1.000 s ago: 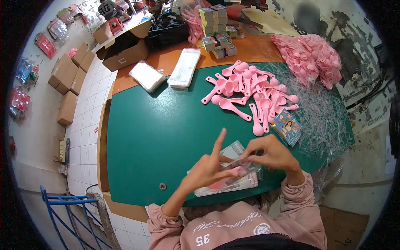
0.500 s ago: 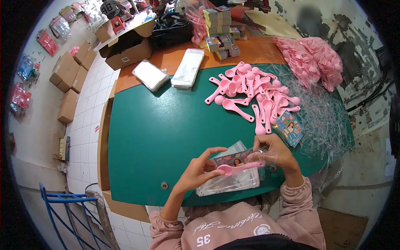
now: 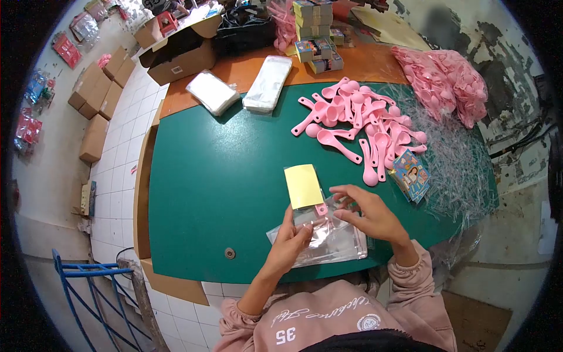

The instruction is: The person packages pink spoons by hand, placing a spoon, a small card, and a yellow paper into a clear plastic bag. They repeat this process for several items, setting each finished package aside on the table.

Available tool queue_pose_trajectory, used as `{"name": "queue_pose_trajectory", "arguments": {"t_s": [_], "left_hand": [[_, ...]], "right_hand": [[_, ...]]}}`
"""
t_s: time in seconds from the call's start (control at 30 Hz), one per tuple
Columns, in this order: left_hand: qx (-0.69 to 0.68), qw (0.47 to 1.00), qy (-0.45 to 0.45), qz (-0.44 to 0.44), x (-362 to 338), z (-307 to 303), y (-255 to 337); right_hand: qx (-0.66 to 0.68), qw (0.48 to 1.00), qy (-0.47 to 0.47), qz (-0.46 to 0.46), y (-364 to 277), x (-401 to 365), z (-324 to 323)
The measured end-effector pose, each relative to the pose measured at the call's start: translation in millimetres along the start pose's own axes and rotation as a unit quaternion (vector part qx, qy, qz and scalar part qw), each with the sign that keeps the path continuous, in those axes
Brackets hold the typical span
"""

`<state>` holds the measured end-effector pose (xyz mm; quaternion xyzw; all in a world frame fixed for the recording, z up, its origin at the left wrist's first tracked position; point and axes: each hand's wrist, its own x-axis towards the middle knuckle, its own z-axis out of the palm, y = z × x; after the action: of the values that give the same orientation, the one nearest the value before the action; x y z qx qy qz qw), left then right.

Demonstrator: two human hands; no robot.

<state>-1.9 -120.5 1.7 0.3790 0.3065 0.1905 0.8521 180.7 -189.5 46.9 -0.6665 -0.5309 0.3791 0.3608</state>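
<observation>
My left hand (image 3: 287, 242) pinches the lower end of a clear packet that holds a card with its yellow back (image 3: 303, 186) up. Under the card's lower edge shows the pink handle end (image 3: 321, 209) of a spoon. My right hand (image 3: 371, 216) is just right of the packet, fingers apart and holding nothing. Beneath both hands lies a stack of clear plastic bags (image 3: 346, 243). Farther back is a pile of pink spoons (image 3: 381, 141), with a small stack of printed cards (image 3: 410, 177) at its near right side.
Two stacks of white-looking bags (image 3: 268, 85) lie at the back left. Bundled cards (image 3: 316, 50) and a bag of pink spoons (image 3: 443, 85) stand at the back. Loose clear plastic (image 3: 457, 170) covers the right side. An open cardboard box (image 3: 182, 61) is beyond the table.
The packet has turned over and upright, showing the card's yellow back instead of its printed face and the spoon. My right hand has let go of it, and its fingers have spread.
</observation>
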Motion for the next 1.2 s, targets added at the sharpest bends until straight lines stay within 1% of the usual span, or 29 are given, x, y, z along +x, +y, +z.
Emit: {"name": "queue_pose_trajectory", "arguments": {"t_s": [0.03, 0.07, 0.13, 0.17, 0.2, 0.27, 0.3, 0.33, 0.37, 0.4, 0.43, 0.47, 0.53, 0.6, 0.63, 0.7, 0.77, 0.8, 0.83, 0.87, 0.9, 0.97, 1.0, 1.03, 1.07, 1.1, 1.13, 1.17, 1.2], "left_hand": [[0.015, 1.0, -0.004, -0.017, -0.9, -2.6, -0.3], [0.014, 1.0, -0.004, -0.021, -1.5, -5.8, 0.2], [0.034, 0.996, -0.068, -0.04, -2.9, -11.5, 1.2], [0.033, 0.996, -0.067, -0.042, -5.4, -9.7, 1.4], [0.013, 0.997, -0.066, -0.04, -9.7, -5.8, 3.0], [-0.009, 0.997, -0.063, -0.041, -14.5, -6.6, 1.0], [0.025, 0.997, -0.067, -0.033, -16.0, -10.3, -0.8], [0.059, 0.995, -0.071, -0.026, -17.5, -12.5, -2.8], [0.053, 0.996, -0.064, -0.012, -19.0, -10.6, -4.6], [0.051, 0.997, -0.063, -0.014, -20.2, -9.8, -4.3], [0.018, 0.998, -0.058, -0.034, -21.0, -8.9, -3.2], [-0.014, 0.997, -0.053, -0.053, -22.0, -8.3, -2.4], [-0.003, 0.997, -0.041, -0.06, -25.7, -10.0, -2.0], [0.008, 0.997, -0.028, -0.066, -30.2, -9.5, 0.3], [0.009, 0.997, -0.035, -0.066, -33.0, -7.9, 2.9], [0.009, 0.997, -0.04, -0.066, -34.6, -9.8, -1.7], [0.134, 0.991, -0.017, 0.021, -32.3, -16.5, -16.5], [0.134, 0.991, -0.017, 0.021, -32.5, -15.0, -15.7], [0.103, 0.995, -0.01, 0.01, -32.8, -12.5, -13.3], [0.073, 0.997, -0.005, -0.001, -32.6, -9.8, -10.6], [0.073, 0.997, -0.005, 0.0, -32.1, -6.6, -7.1], [0.087, 0.996, 0.029, -0.005, -30.1, -1.1, -1.5], [0.088, 0.996, 0.026, -0.005, -28.5, -3.1, -2.5], [0.116, 0.993, 0.019, 0.011, -26.8, -7.1, -5.0], [0.144, 0.989, 0.011, 0.027, -25.6, -8.8, -6.5], [0.145, 0.989, 0.008, 0.025, -25.6, -5.3, -4.8], [0.114, 0.993, 0.013, 0.021, -26.3, 0.7, -1.3], [0.083, 0.996, 0.019, 0.016, -26.7, 4.7, -0.3], [0.083, 0.996, 0.019, 0.015, -25.8, 4.9, -3.0]], "right_hand": [[0.033, 0.999, 0.003, 0.018, -2.6, -0.1, 5.5], [0.034, 0.999, 0.003, 0.021, -3.2, 1.2, 9.9], [0.118, 0.992, 0.015, 0.047, 0.3, 3.9, 17.2], [0.075, 0.996, 0.039, 0.029, 5.4, 6.5, 18.1], [0.076, 0.996, 0.037, 0.031, 6.6, 6.7, 17.7], [0.038, 0.996, 0.07, 0.038, 9.0, 6.3, 18.0], [-0.003, 0.996, 0.038, 0.082, -5.3, 4.6, 15.1], [-0.003, 0.996, 0.035, 0.085, -5.8, 1.5, 17.9], [-0.143, 0.987, 0.067, -0.008, -5.6, -4.2, 22.4], [-0.279, 0.95, 0.098, -0.102, -6.1, -8.7, 25.8], [-0.232, 0.968, 0.049, -0.081, -11.5, -10.8, 27.4], [-0.232, 0.968, 0.048, -0.079, -12.5, -13.5, 30.1], [-0.188, 0.968, -0.049, -0.157, -13.9, -18.8, 35.4], [-0.2, 0.965, -0.062, -0.157, -17.8, -20.1, 40.4], [-0.213, 0.961, -0.075, -0.158, -19.0, -20.1, 42.4], [-0.213, 0.961, -0.073, -0.16, -16.8, -18.7, 45.8], [-0.213, 0.961, -0.07, -0.164, -14.3, -16.8, 49.4], [-0.218, 0.957, -0.054, -0.181, -13.3, -16.7, 51.3], [-0.223, 0.954, -0.038, -0.199, -12.5, -16.9, 52.9], [-0.223, 0.953, -0.038, -0.199, -11.9, -17.5, 54.5], [-0.248, 0.945, -0.041, -0.209, -11.3, -18.4, 56.0], [-0.275, 0.936, -0.041, -0.218, -11.7, -18.9, 56.4], [-0.283, 0.928, -0.048, -0.238, -12.4, -19.1, 55.9], [-0.29, 0.92, -0.055, -0.257, -12.5, -19.9, 55.3], [-0.291, 0.921, -0.053, -0.254, -11.7, -20.8, 54.2], [-0.271, 0.923, -0.072, -0.265, -10.0, -21.8, 52.7], [-0.25, 0.924, -0.091, -0.275, -8.4, -22.7, 50.6], [-0.25, 0.924, -0.09, -0.273, -6.6, -23.2, 46.0], [-0.212, 0.932, -0.121, -0.267, -4.2, -22.6, 38.6]]}}
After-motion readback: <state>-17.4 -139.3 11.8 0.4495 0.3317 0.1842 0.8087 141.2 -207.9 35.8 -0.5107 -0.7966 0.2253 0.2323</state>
